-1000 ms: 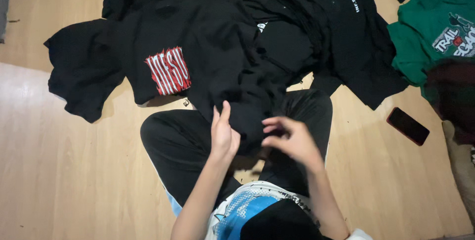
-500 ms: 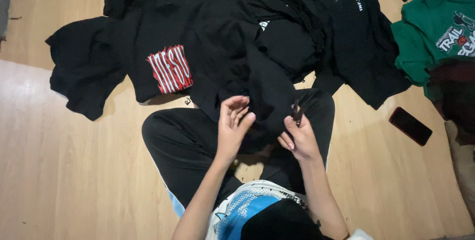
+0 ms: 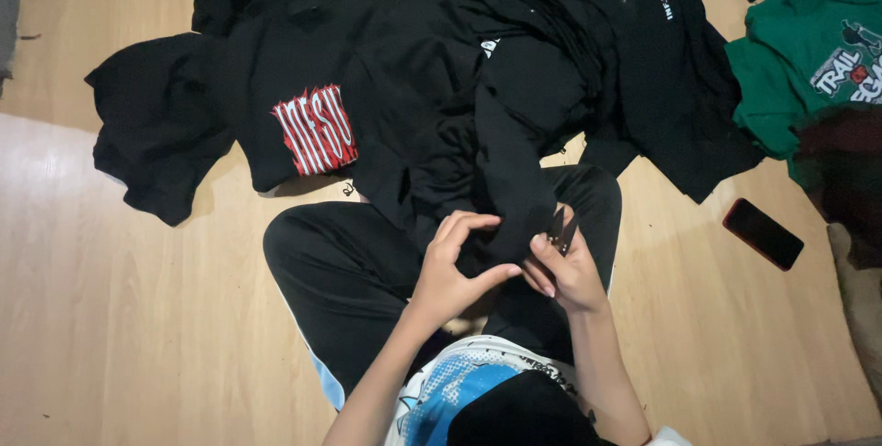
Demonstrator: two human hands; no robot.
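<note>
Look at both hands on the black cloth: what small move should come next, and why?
Probably bring the small dark tool in the right hand up to the fold of the black garment that the left hand pinches. The tool already points at the cloth, and the left fingers hold it bunched beside it.

We see a plain black cotton garment (image 3: 514, 161) pinched between the left hand (image 3: 452, 273) and the right hand (image 3: 562, 271), which grips small dark metal snips (image 3: 560, 228). Beside it lies a black T-shirt with a red-and-white lettered patch (image 3: 303, 97). Another black shirt with white lettering (image 3: 661, 51) lies further right. A green T-shirt with a white, red and dark print (image 3: 808, 60) lies on the pale, light-brown wooden floor (image 3: 119, 317), near a flat black phone with a reddish edge (image 3: 763, 233).
</note>
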